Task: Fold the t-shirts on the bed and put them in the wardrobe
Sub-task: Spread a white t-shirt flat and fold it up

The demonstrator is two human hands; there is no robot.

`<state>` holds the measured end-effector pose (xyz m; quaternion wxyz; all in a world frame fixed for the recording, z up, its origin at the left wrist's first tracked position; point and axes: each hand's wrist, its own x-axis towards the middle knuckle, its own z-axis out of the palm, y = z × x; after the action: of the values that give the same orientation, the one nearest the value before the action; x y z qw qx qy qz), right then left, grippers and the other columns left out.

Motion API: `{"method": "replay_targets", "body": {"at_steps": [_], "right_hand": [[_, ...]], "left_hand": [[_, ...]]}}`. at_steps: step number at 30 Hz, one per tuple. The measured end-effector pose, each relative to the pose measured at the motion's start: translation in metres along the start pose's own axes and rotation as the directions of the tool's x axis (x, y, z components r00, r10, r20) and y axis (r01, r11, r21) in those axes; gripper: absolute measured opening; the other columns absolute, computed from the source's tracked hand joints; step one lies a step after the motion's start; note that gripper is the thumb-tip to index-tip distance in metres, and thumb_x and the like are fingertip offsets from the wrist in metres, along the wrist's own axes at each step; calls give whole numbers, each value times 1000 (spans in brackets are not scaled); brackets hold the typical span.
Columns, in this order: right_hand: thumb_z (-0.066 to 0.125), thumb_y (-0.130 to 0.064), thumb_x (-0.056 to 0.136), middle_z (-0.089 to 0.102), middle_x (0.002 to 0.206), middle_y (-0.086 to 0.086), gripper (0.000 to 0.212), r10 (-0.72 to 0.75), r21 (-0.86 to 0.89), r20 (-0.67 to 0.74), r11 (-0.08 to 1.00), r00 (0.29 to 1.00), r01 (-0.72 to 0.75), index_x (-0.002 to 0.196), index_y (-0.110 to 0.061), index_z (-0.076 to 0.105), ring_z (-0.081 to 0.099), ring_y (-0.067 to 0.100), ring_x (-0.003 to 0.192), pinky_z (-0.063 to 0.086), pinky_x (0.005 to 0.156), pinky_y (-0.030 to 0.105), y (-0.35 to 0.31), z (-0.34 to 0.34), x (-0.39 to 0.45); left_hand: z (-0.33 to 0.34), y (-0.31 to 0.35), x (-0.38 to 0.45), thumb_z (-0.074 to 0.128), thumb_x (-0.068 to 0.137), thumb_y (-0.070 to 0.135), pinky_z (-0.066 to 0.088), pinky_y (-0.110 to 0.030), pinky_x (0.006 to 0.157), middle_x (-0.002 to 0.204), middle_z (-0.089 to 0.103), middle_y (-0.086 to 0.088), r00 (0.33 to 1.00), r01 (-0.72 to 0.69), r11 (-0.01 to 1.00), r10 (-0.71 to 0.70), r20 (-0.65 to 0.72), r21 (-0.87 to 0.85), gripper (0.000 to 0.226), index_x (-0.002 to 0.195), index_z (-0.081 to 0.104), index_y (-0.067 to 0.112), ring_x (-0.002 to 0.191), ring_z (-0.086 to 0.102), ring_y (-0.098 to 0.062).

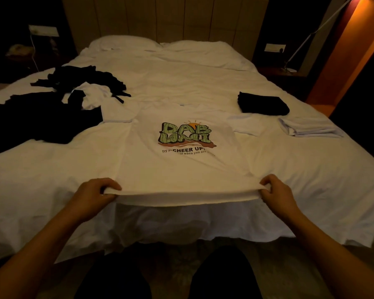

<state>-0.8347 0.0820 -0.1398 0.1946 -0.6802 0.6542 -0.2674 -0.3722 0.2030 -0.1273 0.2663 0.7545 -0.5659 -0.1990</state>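
1. At the near edge of the bed (311, 190), the left hand (95, 192) pinches the left corner of the white t-shirt (181, 169) hem, fingers curled over the cloth.
2. The right hand (275, 189) pinches the right corner of the same hem, which is lifted slightly off the sheet between the two hands.
3. The white t-shirt lies flat, print up, in the middle of the bed, collar toward the headboard.
4. Toward the left edge, a heap of unfolded black garments (52, 108) lies mixed with a white one (91, 93).
5. Toward the right edge sit a folded white t-shirt (309, 128) and, just beyond it, a folded black t-shirt (263, 103).
6. Two pillows (125, 43) rest at the far edge.
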Motion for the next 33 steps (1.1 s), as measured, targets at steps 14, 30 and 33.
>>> {"method": "replay_targets", "body": {"at_steps": [14,30,33], "right_hand": [[50,-4,99,62,104,5,22,288,841,-81,534,954,-89,112,-14,65,62,18,90,56,74,28,-24,-32,3],[65,-9,89,66,109,20,22,432,752,362,388,826,-533,108,1,69,66,34,97,54,78,37,24,-2,-24],[62,-10,94,67,104,23,17,445,788,243,428,862,-443,107,0,67,65,31,88,58,70,33,23,2,-28]], "left_hand": [[-3,27,4,37,101,-3,57,-22,51,84,66,-16,915,-107,796,-155,-373,-595,38,118,62,20,55,65,-24],[35,-31,-20,52,96,1,59,-23,59,88,64,-23,943,272,585,-320,90,-764,19,99,68,-8,75,65,-31],[39,-28,-20,53,98,5,55,-17,55,81,64,-13,943,185,577,-332,-22,-795,19,106,70,6,66,59,-21]]}}
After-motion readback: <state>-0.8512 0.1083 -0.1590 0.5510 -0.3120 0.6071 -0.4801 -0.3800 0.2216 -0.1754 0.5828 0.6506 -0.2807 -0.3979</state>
